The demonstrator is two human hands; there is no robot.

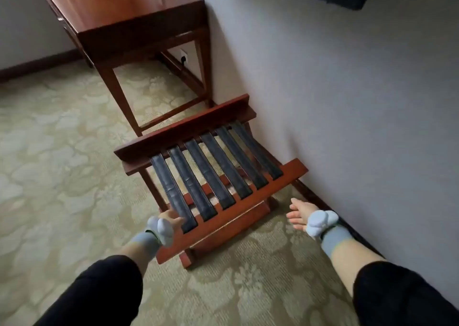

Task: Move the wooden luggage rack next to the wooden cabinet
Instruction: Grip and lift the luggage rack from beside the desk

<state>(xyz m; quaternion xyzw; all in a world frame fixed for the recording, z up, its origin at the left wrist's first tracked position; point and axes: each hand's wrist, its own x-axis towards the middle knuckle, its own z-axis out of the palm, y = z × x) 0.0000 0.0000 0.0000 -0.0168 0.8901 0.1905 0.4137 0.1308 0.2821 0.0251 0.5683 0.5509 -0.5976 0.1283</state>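
Just ahead of both hands, against the wall [347, 102] and close by the wooden cabinet [139, 27]: wooden luggage rack [211, 166], long axis crosswise; left hand [169, 220] touching its near rail, grip unclear; right hand [299, 214] beside it, fingers spread, empty.

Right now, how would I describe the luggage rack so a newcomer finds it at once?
Start at the grey wall on the right and follow it down past the tall reddish wooden cabinet. The luggage rack is the low wooden frame just in front of it, on the patterned carpet. Unlike the solid-topped cabinet, its top is dark parallel straps.
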